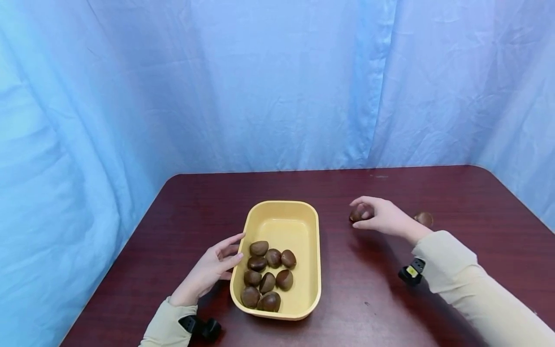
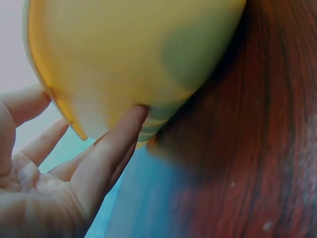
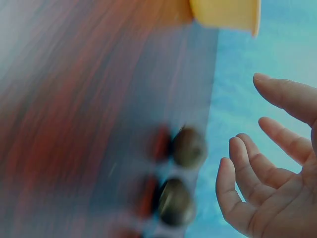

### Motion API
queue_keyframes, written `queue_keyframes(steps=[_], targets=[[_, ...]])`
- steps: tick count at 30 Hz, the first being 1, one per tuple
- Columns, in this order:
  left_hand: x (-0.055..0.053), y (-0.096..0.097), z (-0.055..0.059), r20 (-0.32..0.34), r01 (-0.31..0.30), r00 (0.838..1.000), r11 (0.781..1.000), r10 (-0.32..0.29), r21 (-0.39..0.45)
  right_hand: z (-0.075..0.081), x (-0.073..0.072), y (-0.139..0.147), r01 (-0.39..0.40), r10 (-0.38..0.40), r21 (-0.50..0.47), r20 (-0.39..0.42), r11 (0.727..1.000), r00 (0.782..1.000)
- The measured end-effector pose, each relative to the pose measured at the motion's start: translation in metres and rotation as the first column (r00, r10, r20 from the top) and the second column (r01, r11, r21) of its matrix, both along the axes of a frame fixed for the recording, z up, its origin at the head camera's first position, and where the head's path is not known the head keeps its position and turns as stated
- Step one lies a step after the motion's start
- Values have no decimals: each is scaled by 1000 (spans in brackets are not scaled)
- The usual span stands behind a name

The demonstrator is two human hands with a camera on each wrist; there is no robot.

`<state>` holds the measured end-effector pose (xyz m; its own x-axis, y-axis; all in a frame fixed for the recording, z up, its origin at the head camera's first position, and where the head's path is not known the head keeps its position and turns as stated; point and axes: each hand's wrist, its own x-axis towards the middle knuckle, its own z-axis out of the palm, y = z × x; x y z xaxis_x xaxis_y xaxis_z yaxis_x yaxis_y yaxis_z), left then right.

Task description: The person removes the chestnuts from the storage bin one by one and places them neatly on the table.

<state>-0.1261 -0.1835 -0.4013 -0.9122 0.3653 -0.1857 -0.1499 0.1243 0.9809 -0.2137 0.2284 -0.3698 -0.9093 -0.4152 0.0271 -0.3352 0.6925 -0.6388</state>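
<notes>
"What's biggest here?"

"The blue curtain (image 1: 277, 86), hanging beyond the tray (image 1: 305, 270) and round to its left. Next comes the table (image 1: 360, 289), dark reddish brown, under the tray."

"And the tray itself?"

"Yellow, deep, round-cornered, longer than it is wide, its narrow end toward the person."

"Who's at it?"

"Someone in pale sleeves: the left sleeve (image 1: 162, 325) comes in at the tray's near left, the right sleeve (image 1: 468, 279) well to its right."

"The hands?"

"The left hand (image 1: 210, 265) is just left of the tray, fingers extended and loose, tips touching its outer wall. The right hand (image 1: 386, 217) is to the tray's right, released: thumb and fingers curve gently, well apart in the right wrist view."

"Anything on the wrists?"

"Black cameras, the left camera (image 1: 211, 329) near the tray's near left corner, the right camera (image 1: 407, 278) to its right."

"Any writing?"

"The right camera carries a yellow label (image 1: 412, 272), right of the tray, too small to read."

"And the nuts (image 1: 284, 279)?"

"Nine glossy brown ones, bunched in the tray's left and near part. Others lie on the table to the tray's right: some show between the right thumb and fingers from the head view, and a single nut (image 1: 423, 219) sits farther right, behind the wrist."
</notes>
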Motion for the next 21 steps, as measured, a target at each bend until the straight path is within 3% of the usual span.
queue_keyframes(steps=[8, 17, 21], targets=[[1, -3, 1, 8, 5, 1000, 1000, -6, 16, 14, -4, -54, -53, 53, -53, 5, 997, 999], [2, -2, 1, -1, -5, 1000, 1000, 5, 23, 41, -2, -114, -160, 160, -123, -13, 979, 987], [2, 0, 1, 9, -11, 1000, 1000, 11, 29, 46, -2, -138, -169, 170, -137, -3, 976, 985]])
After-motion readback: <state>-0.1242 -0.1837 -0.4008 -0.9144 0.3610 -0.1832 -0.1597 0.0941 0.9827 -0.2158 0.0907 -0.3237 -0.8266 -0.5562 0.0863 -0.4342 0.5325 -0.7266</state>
